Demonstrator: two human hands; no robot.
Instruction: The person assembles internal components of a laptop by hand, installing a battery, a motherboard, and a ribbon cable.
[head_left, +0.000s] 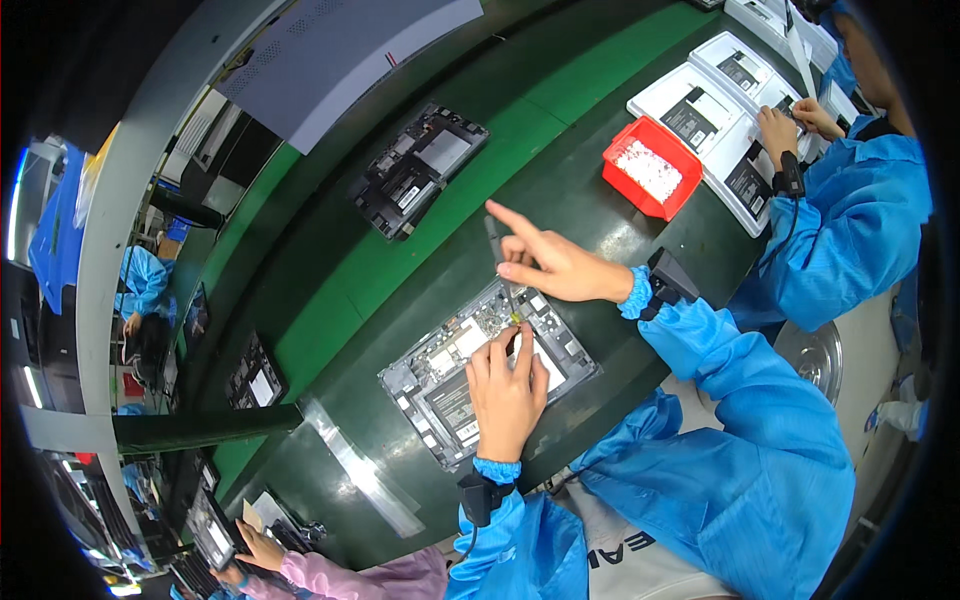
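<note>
An opened flat electronic device (pixel 447 406), with a bare circuit board and black battery, lies at a slant on the bench. On it rests my left hand (pixel 505 400), fingers stretched toward the board and thumb apart. A small yellow spot (pixel 516 319) shows just beyond its index fingertip. Above the device's far edge, my right hand (pixel 565 268) pinches a slim dark grey tool (pixel 495 240) between thumb and fingers, its index finger pointing out. The tool slants down to the board near my left fingertips; its exact kind is unclear.
A red bin (pixel 652 168) of small white pieces stands right of the device, beside white trays (pixel 690 118) where a co-worker's hands (pixel 785 130) work. Another opened device (pixel 420 170) lies on the green strip (pixel 400 262). Clear tape (pixel 362 470) crosses the bench at left, near a pink-sleeved person (pixel 330 572).
</note>
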